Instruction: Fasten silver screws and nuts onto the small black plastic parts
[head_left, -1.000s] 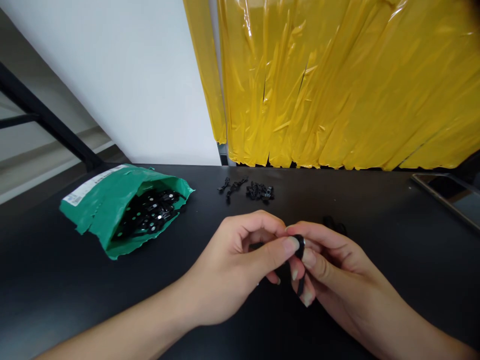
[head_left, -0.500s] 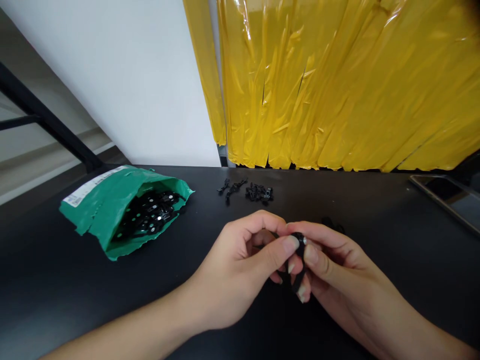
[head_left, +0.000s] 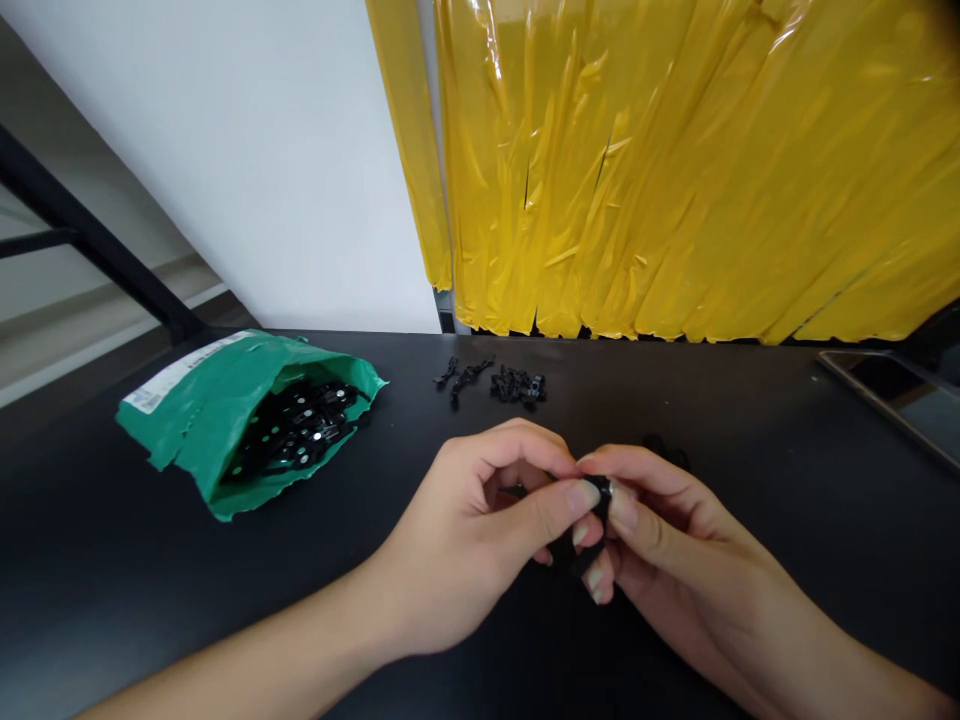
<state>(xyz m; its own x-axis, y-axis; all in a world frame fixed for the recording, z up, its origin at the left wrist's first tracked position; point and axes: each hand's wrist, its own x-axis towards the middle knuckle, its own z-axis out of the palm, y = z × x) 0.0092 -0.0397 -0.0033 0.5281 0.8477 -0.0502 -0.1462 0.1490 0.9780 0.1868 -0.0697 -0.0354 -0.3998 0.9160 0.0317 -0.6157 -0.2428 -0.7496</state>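
Left hand [head_left: 480,540] and right hand [head_left: 697,545] meet above the bench [head_left: 787,420], both gripping the small black piece [head_left: 601,497] between thumb and fingers; a bright spot shows at its right edge, and a dark strip hangs below among the fingers. Just beyond the right hand, at one o'clock from the grip, a dark item [head_left: 666,450] lies partly hidden. At eleven, a small pile of black parts [head_left: 517,385]; beside it, leftward, a few loose black parts [head_left: 470,376]. Between nine and ten, a torn-open green bag [head_left: 191,415] full of black parts, many with shiny dots. Past two, a flat framed device [head_left: 892,385]. At twelve, yellow sheeting [head_left: 675,170].
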